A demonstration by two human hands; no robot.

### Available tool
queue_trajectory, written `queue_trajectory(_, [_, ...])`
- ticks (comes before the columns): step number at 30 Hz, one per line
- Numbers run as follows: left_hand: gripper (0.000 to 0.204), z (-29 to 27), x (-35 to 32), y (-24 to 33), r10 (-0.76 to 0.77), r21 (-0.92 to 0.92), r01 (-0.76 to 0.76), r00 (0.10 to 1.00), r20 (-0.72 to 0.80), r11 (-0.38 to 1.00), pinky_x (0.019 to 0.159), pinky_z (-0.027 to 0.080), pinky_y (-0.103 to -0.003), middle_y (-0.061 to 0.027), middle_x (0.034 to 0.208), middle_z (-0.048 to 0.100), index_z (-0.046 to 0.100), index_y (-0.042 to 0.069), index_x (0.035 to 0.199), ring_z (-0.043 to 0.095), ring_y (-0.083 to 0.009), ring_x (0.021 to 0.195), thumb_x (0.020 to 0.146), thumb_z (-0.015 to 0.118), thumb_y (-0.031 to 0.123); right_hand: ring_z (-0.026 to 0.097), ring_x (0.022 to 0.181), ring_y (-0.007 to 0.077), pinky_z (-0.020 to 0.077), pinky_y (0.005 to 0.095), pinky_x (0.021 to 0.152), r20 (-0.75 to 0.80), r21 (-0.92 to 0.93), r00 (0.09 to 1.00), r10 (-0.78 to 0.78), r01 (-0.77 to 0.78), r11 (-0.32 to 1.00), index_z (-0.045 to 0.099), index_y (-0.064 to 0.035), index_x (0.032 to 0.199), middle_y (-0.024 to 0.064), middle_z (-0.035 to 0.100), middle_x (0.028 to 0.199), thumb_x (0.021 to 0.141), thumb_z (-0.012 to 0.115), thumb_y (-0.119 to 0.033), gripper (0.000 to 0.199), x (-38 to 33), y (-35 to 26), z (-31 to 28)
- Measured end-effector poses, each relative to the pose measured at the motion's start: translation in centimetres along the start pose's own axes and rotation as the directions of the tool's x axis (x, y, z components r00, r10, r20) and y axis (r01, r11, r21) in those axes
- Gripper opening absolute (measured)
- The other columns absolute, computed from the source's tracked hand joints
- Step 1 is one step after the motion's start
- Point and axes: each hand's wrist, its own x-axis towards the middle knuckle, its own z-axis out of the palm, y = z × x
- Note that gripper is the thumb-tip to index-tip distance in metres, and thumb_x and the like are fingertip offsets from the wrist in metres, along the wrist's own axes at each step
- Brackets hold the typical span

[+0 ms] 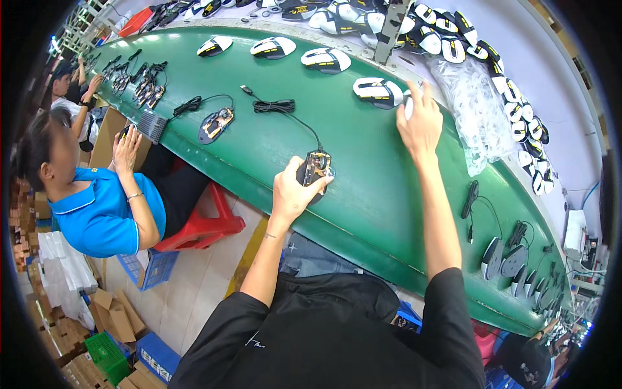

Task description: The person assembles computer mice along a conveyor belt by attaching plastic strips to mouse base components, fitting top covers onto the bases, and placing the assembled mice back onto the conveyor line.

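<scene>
My left hand [295, 191] is closed round an opened computer mouse base [317, 167], its circuit board showing on top. A black cable [275, 106] runs from it up the green belt and is bundled partway. Over the belt's far edge, my right hand [420, 123] is stretched out, fingers curled on a white mouse shell [409, 107] that the hand mostly covers. Just left of that hand rests a white and black mouse shell [378, 93]. Another opened mouse base [216, 125] with its cable lies farther left on the belt.
Three more white shells, one a mouse shell [325, 60], line the belt's far side. A clear plastic bag [470, 110] and piled shells [447, 32] sit beyond. Corded mice [492, 258] lie at right. At left a co-worker in a blue shirt [103, 211] sits on a red stool [204, 223].
</scene>
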Motion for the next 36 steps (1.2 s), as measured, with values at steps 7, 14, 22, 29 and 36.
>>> queue_trajectory(7, [0.035, -0.3, 0.4, 0.4, 0.052, -0.005, -0.052, 0.998, 0.025, 0.999, 0.060, 0.050, -0.029, -0.0087, 0.067, 0.067, 0.056, 0.003, 0.078, 0.064, -0.0146, 0.059, 0.071, 0.084, 0.022, 0.057, 0.111, 0.0460, 0.0491, 0.0474, 0.095, 0.590, -0.064, 0.789, -0.172, 0.258, 0.964, 0.044, -0.0254, 0.142, 0.0208, 0.041, 0.144, 0.070, 0.079, -0.046, 0.083, 6.6, -3.5, -1.0])
queue_trajectory(14, [0.032, 0.2, 0.3, 0.2, 0.022, -0.082, -0.019, 0.999, 0.039, 0.996, 0.058, 0.050, -0.026, -0.0067, 0.068, 0.069, 0.057, 0.003, 0.080, 0.065, -0.0100, 0.060, 0.073, 0.083, 0.019, 0.051, 0.117, 0.0358, 0.0497, 0.0479, 0.092, 0.479, 0.029, 0.865, -0.151, 0.156, 0.987, 0.058, -0.0201, 0.125, 0.0111, 0.051, 0.125, 0.061, 0.085, -0.047, 0.074, 5.1, -3.1, 0.1])
queue_trajectory(22, [0.033, 0.0, 0.2, 0.7, 0.049, 0.048, -0.050, 0.999, 0.023, 0.998, 0.057, 0.049, -0.024, -0.0052, 0.067, 0.068, 0.056, 0.003, 0.081, 0.063, -0.0079, 0.060, 0.073, 0.084, 0.017, 0.058, 0.110, 0.0289, 0.0482, 0.0383, 0.092, -0.122, 0.254, 0.988, -0.090, 0.118, 0.960, 0.060, -0.0110, 0.119, 0.0112, 0.059, 0.119, 0.067, 0.084, -0.039, 0.064, 6.8, 4.0, -8.1])
queue_trajectory(29, [0.036, -0.2, 0.3, 0.5, -0.019, -0.093, 0.021, 0.999, 0.028, 0.995, 0.065, 0.053, -0.023, -0.0038, 0.086, 0.068, 0.063, 0.000, 0.103, 0.063, -0.0087, 0.073, 0.072, 0.081, 0.002, 0.057, 0.116, 0.0348, 0.0469, 0.0435, 0.095, -0.014, -0.376, 0.928, 0.371, -0.349, 0.858, 0.057, -0.0140, 0.130, 0.0165, 0.058, 0.126, 0.072, 0.077, -0.049, 0.071, 19.0, 25.1, -11.9])
queue_trajectory(36, [0.035, -0.7, 1.7, 1.3, -0.218, -0.300, 0.287, 0.945, 0.242, 0.910, 0.072, 0.053, -0.024, -0.0054, 0.089, 0.067, 0.063, -0.002, 0.105, 0.063, -0.0103, 0.075, 0.072, 0.076, 0.000, 0.055, 0.117, 0.0358, 0.0434, 0.0415, 0.099, 0.306, -0.319, 0.927, 0.216, -0.114, 0.941, 0.053, -0.0163, 0.136, 0.0221, 0.057, 0.125, 0.070, 0.078, -0.047, 0.077, 24.2, 36.7, -9.2])
